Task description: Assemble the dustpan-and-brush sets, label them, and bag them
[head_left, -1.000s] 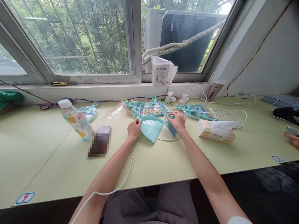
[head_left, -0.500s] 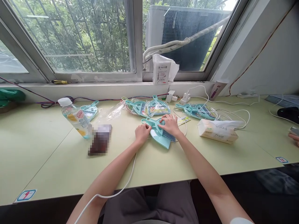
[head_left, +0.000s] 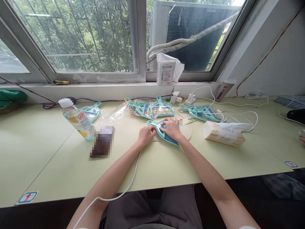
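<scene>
A small mint-green dustpan with a hand brush (head_left: 164,135) lies on the table in front of me, the brush's dark bluish bristles showing along its lower right edge. The handle end points to the upper left. My left hand (head_left: 146,135) is closed, thumb and fingertips pinching at the edge near the handle. From above, my right hand (head_left: 171,128) grips the set with bent fingers, hiding part of it. Just beyond my right hand is a printed card (head_left: 188,121). A white cable runs beneath the set and past my left forearm.
Plastic-wrapped dustpan sets (head_left: 162,107) lie along the back, with more sets (head_left: 202,113) behind the tissue pack (head_left: 224,133). Left are a drink bottle (head_left: 76,119), a blurred-out item (head_left: 102,141) and clear plastic wrap (head_left: 114,113). Another person's fingers show at the right edge.
The dustpan's wide pale-green face, which pointed toward me, has turned or tucked away, so the bristle side now shows. My hands stay close to the same place.
</scene>
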A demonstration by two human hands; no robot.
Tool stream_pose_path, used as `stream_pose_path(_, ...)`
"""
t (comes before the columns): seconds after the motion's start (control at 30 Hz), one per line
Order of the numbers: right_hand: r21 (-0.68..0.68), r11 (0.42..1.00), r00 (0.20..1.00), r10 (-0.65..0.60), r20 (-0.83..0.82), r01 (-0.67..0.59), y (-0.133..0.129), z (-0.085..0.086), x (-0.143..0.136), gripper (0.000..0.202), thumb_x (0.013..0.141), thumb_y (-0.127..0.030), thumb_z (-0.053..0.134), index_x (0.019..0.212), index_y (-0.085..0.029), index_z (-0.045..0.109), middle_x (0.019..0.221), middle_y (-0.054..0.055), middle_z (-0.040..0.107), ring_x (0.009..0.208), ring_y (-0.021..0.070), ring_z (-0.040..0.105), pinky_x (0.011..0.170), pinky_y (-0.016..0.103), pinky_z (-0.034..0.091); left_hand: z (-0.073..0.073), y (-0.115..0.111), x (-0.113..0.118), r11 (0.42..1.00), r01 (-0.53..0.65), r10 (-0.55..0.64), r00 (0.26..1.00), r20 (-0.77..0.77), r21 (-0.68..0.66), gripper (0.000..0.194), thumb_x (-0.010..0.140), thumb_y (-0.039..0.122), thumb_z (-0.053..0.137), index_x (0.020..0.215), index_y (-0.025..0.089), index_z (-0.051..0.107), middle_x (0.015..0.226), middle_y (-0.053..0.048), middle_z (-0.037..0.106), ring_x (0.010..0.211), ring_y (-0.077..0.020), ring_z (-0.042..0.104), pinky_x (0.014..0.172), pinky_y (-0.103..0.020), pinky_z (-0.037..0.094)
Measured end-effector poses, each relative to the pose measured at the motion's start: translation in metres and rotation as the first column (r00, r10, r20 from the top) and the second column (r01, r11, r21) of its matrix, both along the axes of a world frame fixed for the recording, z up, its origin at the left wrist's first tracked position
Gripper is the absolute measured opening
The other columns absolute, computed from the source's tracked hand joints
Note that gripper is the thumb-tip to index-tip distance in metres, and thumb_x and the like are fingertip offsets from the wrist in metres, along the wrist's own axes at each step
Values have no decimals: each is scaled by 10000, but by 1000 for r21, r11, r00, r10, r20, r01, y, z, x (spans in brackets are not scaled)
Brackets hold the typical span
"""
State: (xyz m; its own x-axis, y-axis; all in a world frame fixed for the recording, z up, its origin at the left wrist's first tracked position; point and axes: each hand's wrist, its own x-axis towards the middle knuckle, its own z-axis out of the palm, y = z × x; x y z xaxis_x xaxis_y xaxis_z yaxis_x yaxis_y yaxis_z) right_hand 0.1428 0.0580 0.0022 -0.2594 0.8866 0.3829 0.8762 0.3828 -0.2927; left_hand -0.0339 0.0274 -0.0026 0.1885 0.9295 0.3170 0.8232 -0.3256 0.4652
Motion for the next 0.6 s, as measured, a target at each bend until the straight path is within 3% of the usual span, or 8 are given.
stream_pose_path(0.13, -76, 996, 997, 39, -62, -44, 3, 2, 5, 142, 803, -365, 604, 804, -233, 657, 1108, 42, 620, 1151, 252, 489, 1117, 549, 122, 1, 9, -20, 943, 151, -65, 957, -282, 296, 298, 864, 151, 514, 1133, 225, 618, 1193, -77, 627, 1104, -233, 560, 887, -339, 436)
stream_pose_path(0.2, -101, 991, 993, 80, -84, -88, 2, 2, 6, 135, 794, -365, 622, 814, -237, 662, 1128, 32, 618, 1163, 244, 490, 1115, 537, 138, 2, 13, -28, 904, 245, -97, 915, -391, 349, 322, 863, 119, 513, 1159, 217, 593, 1250, -91, 588, 1157, -245, 521, 953, -377, 410)
stream_pose_path(0.33, -115, 982, 986, 138, -95, -148, 2, 2, 5, 138, 795, -373, 627, 822, -242, 663, 1142, 32, 619, 1169, 245, 496, 1108, 528, 156, 3, 15, -35, 878, 345, -152, 859, -489, 332, 266, 893, 86, 445, 1086, 182, 601, 1112, -101, 620, 1045, -220, 561, 943, -372, 422)
stream_pose_path(0.43, -108, 982, 985, 148, -93, -157, 2, 2, 6, 149, 805, -386, 618, 809, -244, 663, 1137, 34, 628, 1162, 250, 504, 1098, 527, 166, 5, 13, -34, 862, 404, -199, 824, -530, 306, 265, 906, 71, 411, 1082, 149, 592, 1120, -111, 611, 1033, -211, 569, 930, -350, 438)
stream_pose_path(0.6, -93, 984, 987, 147, -66, -153, 6, 0, 11, 148, 809, -388, 619, 812, -253, 678, 1141, 34, 636, 1144, 251, 515, 1056, 494, 234, 5, 10, -32, 876, 421, -235, 798, -555, 234, 294, 915, 59, 382, 1115, 154, 576, 1084, -103, 622, 1022, -195, 591, 884, -327, 472)
